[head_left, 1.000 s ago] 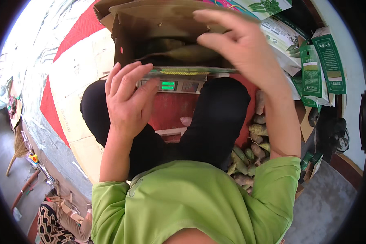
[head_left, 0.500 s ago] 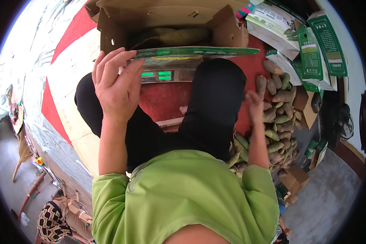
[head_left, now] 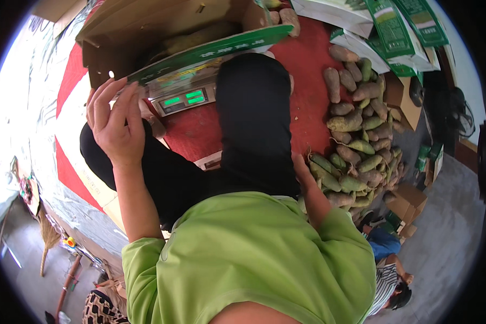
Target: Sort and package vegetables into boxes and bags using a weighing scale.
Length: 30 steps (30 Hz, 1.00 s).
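Left grip (head_left: 113, 119) pinches the left corner of the flap (head_left: 216, 51), the box (head_left: 162, 27) just beyond; right grip (head_left: 302, 168), beside roots (head_left: 362, 135), I can't make out.

Left hand (head_left: 116, 127) out ahead, fingers (head_left: 101, 105) bent, left forearm (head_left: 135, 197) reaching forward, right hand (head_left: 301, 168) close beside right thigh (head_left: 256, 135), its fingers mostly hidden.
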{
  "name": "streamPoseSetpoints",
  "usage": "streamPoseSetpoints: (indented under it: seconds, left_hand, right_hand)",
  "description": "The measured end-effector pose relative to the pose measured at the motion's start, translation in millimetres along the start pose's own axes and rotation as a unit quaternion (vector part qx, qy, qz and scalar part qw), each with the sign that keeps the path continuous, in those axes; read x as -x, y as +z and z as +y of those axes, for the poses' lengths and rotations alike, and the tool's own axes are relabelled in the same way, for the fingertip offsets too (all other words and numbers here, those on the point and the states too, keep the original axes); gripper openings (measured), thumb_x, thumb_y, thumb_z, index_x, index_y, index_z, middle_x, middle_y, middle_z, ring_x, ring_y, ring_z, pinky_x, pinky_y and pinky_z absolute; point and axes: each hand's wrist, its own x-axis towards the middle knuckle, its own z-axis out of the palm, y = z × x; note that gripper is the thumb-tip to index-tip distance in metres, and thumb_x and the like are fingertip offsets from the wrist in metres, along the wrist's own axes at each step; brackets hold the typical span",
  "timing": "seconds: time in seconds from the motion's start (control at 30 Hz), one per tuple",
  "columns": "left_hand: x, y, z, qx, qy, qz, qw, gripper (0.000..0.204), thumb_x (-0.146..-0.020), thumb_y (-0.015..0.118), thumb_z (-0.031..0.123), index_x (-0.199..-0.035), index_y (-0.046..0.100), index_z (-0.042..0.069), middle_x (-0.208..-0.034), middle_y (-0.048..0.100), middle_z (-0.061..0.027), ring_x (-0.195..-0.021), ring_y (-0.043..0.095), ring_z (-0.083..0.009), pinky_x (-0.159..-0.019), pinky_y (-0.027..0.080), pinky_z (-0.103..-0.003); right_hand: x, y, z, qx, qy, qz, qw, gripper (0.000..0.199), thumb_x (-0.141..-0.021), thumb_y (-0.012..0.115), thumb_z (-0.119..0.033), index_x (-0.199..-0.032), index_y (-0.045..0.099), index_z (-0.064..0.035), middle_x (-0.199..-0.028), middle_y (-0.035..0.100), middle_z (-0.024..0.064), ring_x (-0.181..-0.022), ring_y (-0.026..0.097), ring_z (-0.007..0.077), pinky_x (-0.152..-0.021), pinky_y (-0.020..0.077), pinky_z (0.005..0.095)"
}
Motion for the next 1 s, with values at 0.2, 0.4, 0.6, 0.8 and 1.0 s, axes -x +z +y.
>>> streamPoseSetpoints:
  seconds: [0.2, 0.4, 0.6, 0.8, 1.0]
  left_hand:
    - [4, 7, -3, 0.031, -0.023, 0.0, 0.999, 0.02, -0.079, 0.066, -0.003, -0.096, 0.072, 0.005, -0.105, 0.065, -0.0093, -0.103, 0.06, -0.0271, -0.087, 0.048, -0.037]
    - [1, 14, -9, 0.003, 0.079, 0.0, 0.997, 0.013, -0.086, 0.064, -0.001, -0.098, 0.07, 0.0, -0.105, 0.065, -0.0092, -0.099, 0.063, -0.0244, -0.087, 0.051, -0.037]
    - [2, 12, -8, -0.007, 0.074, 0.017, 0.997, 0.014, -0.087, 0.062, -0.001, -0.099, 0.069, 0.001, -0.105, 0.065, -0.0086, -0.1, 0.062, -0.0246, -0.088, 0.052, -0.035]
    - [3, 10, -11, -0.01, 0.079, 0.021, 0.997, 0.014, -0.087, 0.062, -0.001, -0.1, 0.069, 0.0, -0.104, 0.065, -0.0102, -0.099, 0.063, -0.024, -0.084, 0.053, -0.034]
    - [-1, 16, -9, -0.005, 0.095, 0.023, 0.995, 0.014, -0.088, 0.062, -0.001, -0.1, 0.068, -0.001, -0.104, 0.065, -0.0112, -0.098, 0.063, -0.0244, -0.082, 0.053, -0.034]
  right_hand:
    - [-14, -8, 14, 0.434, -0.108, -0.1, 0.889, 0.023, -0.087, 0.058, -0.023, -0.101, 0.065, -0.006, -0.093, 0.07, 0.0052, -0.08, 0.069, 0.0249, -0.065, 0.053, 0.0359]
    - [0, 9, 0, 0.134, 0.088, 0.005, 0.987, 0.022, -0.08, 0.058, -0.026, -0.088, 0.068, -0.0083, -0.1, 0.067, 0.0127, -0.091, 0.065, 0.0304, -0.081, 0.0511, 0.0376]
    - [2, -11, 8, 0.431, -0.069, -0.092, 0.895, 0.024, -0.08, 0.056, -0.024, -0.093, 0.069, -0.0091, -0.1, 0.067, 0.0143, -0.093, 0.065, 0.0307, -0.081, 0.0524, 0.039]
    - [27, -85, 12, 0.299, 0.071, 0.145, 0.94, 0.019, -0.079, 0.06, -0.018, -0.091, 0.072, -0.0083, -0.089, 0.068, 0.016, -0.082, 0.067, 0.031, -0.073, 0.0523, 0.0385]
    - [42, -185, 22, 0.241, 0.123, 0.471, 0.839, 0.028, -0.076, 0.067, -0.02, -0.099, 0.068, -0.0039, -0.091, 0.068, 0.0173, -0.093, 0.066, 0.0319, -0.081, 0.0507, 0.0385]
